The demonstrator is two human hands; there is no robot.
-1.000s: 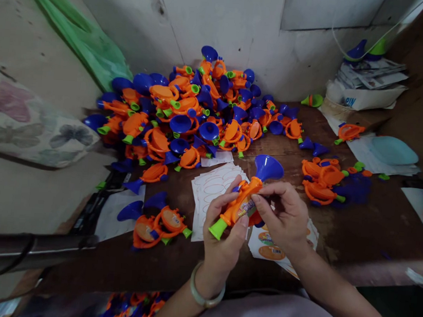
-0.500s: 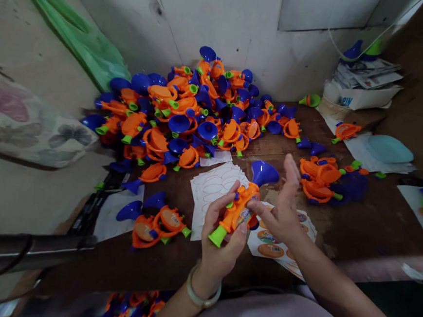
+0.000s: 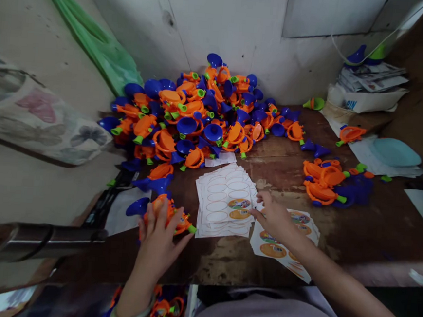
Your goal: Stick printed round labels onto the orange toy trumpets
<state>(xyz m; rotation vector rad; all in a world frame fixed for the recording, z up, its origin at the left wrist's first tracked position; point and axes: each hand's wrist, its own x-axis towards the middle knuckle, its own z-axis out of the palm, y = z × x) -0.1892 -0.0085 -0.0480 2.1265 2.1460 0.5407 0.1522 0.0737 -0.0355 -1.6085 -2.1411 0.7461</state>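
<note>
My left hand (image 3: 161,237) has its fingers spread over toy trumpets at the left front of the table. Under its fingertips sits an orange toy trumpet (image 3: 182,222) with a green mouthpiece; the palm partly hides it. My right hand (image 3: 271,216) reaches to the right edge of a stack of white sticker sheets (image 3: 218,193). Its thumb and forefinger are apart, the thumb tip beside two oval stickers (image 3: 239,204) left of it. Beneath the right wrist lies a second stack of sticker sheets (image 3: 273,251), printed with orange and multicoloured ovals.
A large heap of orange and blue toy trumpets (image 3: 189,110) leans against the back wall. A smaller group of orange trumpets (image 3: 323,179) lies at the right, near a pale blue dish (image 3: 397,152). A metallic cylinder (image 3: 40,242) juts in from the left.
My left hand has carried the toy trumpet left to the others and spread its fingers. My right hand has left the trumpet and come down to the white sticker sheets.
</note>
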